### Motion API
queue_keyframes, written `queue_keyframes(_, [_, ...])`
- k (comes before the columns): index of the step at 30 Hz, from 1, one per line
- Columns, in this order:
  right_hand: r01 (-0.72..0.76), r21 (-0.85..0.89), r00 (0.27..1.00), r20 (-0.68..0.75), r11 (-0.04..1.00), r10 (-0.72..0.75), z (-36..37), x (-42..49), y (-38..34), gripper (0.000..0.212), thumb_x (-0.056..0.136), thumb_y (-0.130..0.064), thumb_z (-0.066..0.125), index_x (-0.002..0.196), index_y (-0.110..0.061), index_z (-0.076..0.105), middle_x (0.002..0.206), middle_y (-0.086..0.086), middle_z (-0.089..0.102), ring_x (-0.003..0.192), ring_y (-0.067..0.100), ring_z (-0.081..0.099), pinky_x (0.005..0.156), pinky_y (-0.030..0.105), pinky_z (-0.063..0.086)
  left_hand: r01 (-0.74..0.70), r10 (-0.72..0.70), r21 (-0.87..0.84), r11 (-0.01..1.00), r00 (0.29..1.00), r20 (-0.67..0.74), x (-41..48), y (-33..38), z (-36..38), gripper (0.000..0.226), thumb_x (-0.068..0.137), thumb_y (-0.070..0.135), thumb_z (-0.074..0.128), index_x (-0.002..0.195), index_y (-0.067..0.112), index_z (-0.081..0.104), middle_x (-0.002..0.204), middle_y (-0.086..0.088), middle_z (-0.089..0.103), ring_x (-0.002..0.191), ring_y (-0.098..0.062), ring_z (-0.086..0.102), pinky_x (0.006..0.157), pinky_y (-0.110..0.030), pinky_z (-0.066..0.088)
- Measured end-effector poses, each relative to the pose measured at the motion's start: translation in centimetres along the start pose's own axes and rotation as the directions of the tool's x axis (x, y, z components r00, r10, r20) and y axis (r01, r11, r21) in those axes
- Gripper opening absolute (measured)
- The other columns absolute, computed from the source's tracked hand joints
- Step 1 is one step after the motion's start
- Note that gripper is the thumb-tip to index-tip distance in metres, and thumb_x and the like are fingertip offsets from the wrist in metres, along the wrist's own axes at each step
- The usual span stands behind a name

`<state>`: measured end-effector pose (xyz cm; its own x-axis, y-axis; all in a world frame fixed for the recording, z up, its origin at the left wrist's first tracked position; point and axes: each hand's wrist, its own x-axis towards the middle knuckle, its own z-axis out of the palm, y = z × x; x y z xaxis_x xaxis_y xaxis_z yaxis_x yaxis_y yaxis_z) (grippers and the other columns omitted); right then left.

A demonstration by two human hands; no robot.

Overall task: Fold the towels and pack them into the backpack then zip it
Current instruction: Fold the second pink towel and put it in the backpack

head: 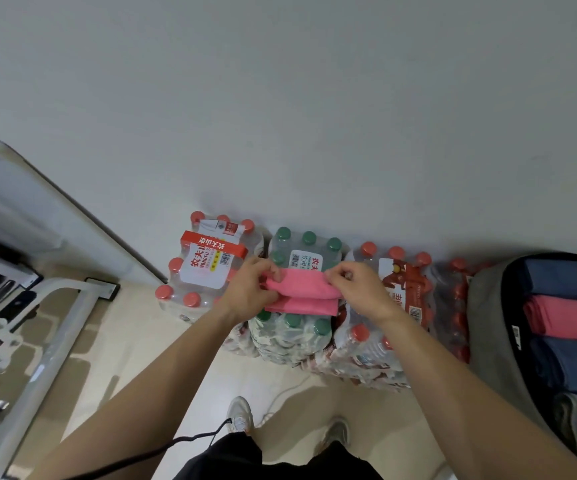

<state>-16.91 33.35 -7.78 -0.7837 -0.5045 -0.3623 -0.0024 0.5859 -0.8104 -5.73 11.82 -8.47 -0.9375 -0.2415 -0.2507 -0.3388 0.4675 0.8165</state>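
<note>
While both hands pinch its ends, the pink towel (301,293) sits folded into a flat band at the centre of the frame, its long axis running left to right and its top layer rolled over toward the person. The left hand (250,289) is clamped on the left end, the right hand (356,287) on the right. It rests on green-capped bottles (294,327). At the right edge, the open backpack (488,306) holds blue, pink and grey folded towels (571,320), stacked side by side.
</note>
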Motion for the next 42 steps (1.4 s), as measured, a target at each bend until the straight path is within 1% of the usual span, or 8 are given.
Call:
queue_keyframes(7, [0.146, -0.326, 0.986, -0.034, 0.934, -0.166, 1.6, -0.9, 0.2, 0.024, 0.078, -0.032, 0.081, 0.073, -0.021, 0.061, 0.100, -0.012, 0.056, 0.092, 0.007, 0.056, 0.087, 0.030, 0.048, -0.113, 0.111, 0.207, 0.972, 0.994, 0.021, -1.1, -1.5, 1.3, 0.034, 0.072, 0.005, 0.077, 0.084, 0.023, 0.051, 0.128, 0.005, 0.043, 0.114, -0.018, 0.048, 0.081, -0.008, 0.041])
queue_keyframes(13, [0.211, -0.720, 0.961, 0.027, 0.661, -0.276, 2.6, -1.7, 0.8, 0.059, 0.090, -0.050, 0.059, 0.145, -0.041, 0.039, 0.117, -0.004, 0.046, 0.114, 0.020, 0.040, 0.099, 0.040, 0.039, -0.122, 0.121, 0.316, 0.941, 0.992, 0.023, -1.4, -1.4, 1.7, 0.027, 0.074, 0.030, 0.072, 0.085, 0.024, 0.048, 0.135, 0.007, 0.045, 0.114, -0.016, 0.050, 0.087, -0.028, 0.046])
queue_keyframes(16, [0.191, -0.743, 0.962, 0.012, 0.642, -0.272, 3.5, -2.0, 1.0, 0.058, 0.093, -0.046, 0.052, 0.148, -0.036, 0.035, 0.130, 0.002, 0.040, 0.124, 0.024, 0.037, 0.104, 0.042, 0.037, -0.040, 0.125, 0.486, 0.873, 0.982, -0.144, -1.0, -0.4, 2.4, 0.024, 0.080, 0.050, 0.054, 0.083, 0.027, 0.058, 0.125, 0.011, 0.055, 0.107, -0.018, 0.047, 0.083, -0.033, 0.046])
queue_keyframes(19, [0.207, -0.718, 0.965, 0.037, 0.664, -0.260, 4.5, -2.4, 1.1, 0.060, 0.097, -0.040, 0.045, 0.153, -0.027, 0.027, 0.148, 0.004, 0.037, 0.138, 0.024, 0.032, 0.114, 0.045, 0.032, 0.043, 0.213, 0.649, 0.760, 0.926, -0.311, 0.1, 1.2, 3.8, 0.028, 0.086, 0.046, 0.049, 0.094, 0.022, 0.060, 0.108, 0.006, 0.061, 0.099, -0.020, 0.050, 0.083, -0.036, 0.043])
queue_keyframes(25, [0.152, -0.725, 0.983, 0.038, 0.672, -0.182, 4.0, -2.4, 0.1, 0.050, 0.099, -0.036, 0.036, 0.148, -0.025, 0.037, 0.146, -0.002, 0.045, 0.138, 0.021, 0.037, 0.120, 0.053, 0.015, -0.030, 0.215, 0.677, 0.735, 0.958, -0.191, 1.7, 0.1, 6.0, 0.037, 0.102, 0.040, 0.034, 0.122, 0.021, 0.059, 0.137, 0.000, 0.056, 0.134, -0.019, 0.042, 0.114, -0.046, 0.028])
queue_keyframes(30, [0.072, -0.705, 0.964, -0.131, 0.705, -0.229, 4.7, 0.5, -0.8, 0.034, 0.100, -0.036, 0.028, 0.109, -0.022, 0.058, 0.114, 0.000, 0.056, 0.110, 0.023, 0.053, 0.103, 0.046, 0.037, -0.011, 0.167, 0.666, 0.746, 0.971, -0.171, 2.0, -2.3, 6.4, 0.048, 0.103, 0.050, 0.023, 0.131, 0.026, 0.054, 0.152, -0.004, 0.042, 0.144, -0.024, 0.030, 0.114, -0.052, 0.027])
queue_keyframes(37, [0.043, -0.734, 0.990, -0.062, 0.678, -0.129, 5.7, 1.8, 3.0, 0.059, 0.101, -0.052, 0.004, 0.154, -0.032, 0.022, 0.163, 0.003, 0.019, 0.150, 0.027, 0.015, 0.121, 0.051, 0.015, -0.031, 0.139, 0.556, 0.830, 0.978, -0.153, 2.3, -3.0, 6.4, 0.048, 0.105, 0.046, 0.021, 0.147, 0.030, 0.039, 0.161, 0.002, 0.025, 0.150, -0.019, 0.013, 0.120, -0.050, 0.017])
queue_keyframes(42, [0.014, -0.794, 0.975, -0.125, 0.607, -0.186, 6.3, 2.0, 3.5, 0.072, 0.098, -0.053, -0.010, 0.151, -0.028, 0.032, 0.157, 0.008, 0.032, 0.143, 0.031, 0.031, 0.118, 0.052, 0.025, -0.023, 0.161, 0.588, 0.809, 0.970, -0.184, 2.8, -3.5, 6.9, 0.047, 0.105, 0.047, 0.022, 0.146, 0.036, 0.040, 0.161, -0.001, 0.024, 0.150, -0.024, 0.014, 0.120, -0.049, 0.016])
